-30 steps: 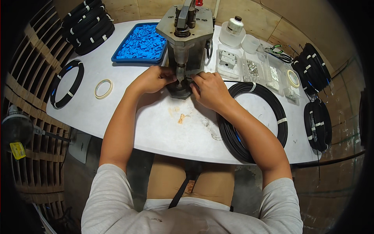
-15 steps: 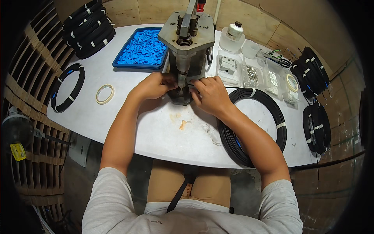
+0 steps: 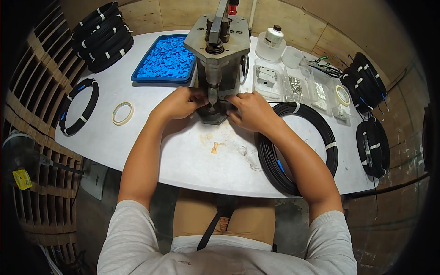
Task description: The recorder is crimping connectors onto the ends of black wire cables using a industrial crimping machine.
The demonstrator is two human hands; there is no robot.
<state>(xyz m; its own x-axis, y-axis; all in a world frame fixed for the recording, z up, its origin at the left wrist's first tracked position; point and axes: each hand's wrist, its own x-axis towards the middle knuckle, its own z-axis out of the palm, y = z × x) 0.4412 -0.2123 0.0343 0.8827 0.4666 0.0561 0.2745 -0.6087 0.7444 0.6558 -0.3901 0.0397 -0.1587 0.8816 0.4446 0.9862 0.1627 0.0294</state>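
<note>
My fingers [image 3: 200, 97] are curled in at the base of the grey press [image 3: 217, 64]; what they pinch I cannot tell. Left hand [image 3: 179, 103] and right hand [image 3: 250, 110] flank it, forearms angled inward over the white surface [image 3: 151, 151]. Black cable coil [image 3: 298, 146] lies under my right forearm.

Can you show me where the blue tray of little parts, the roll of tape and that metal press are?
blue tray [image 3: 137, 77]: head view, on its left rim.
roll of tape [image 3: 114, 114]: head view, on the ring's left side.
metal press [image 3: 238, 43]: head view, on its flat grey top plate.
</note>
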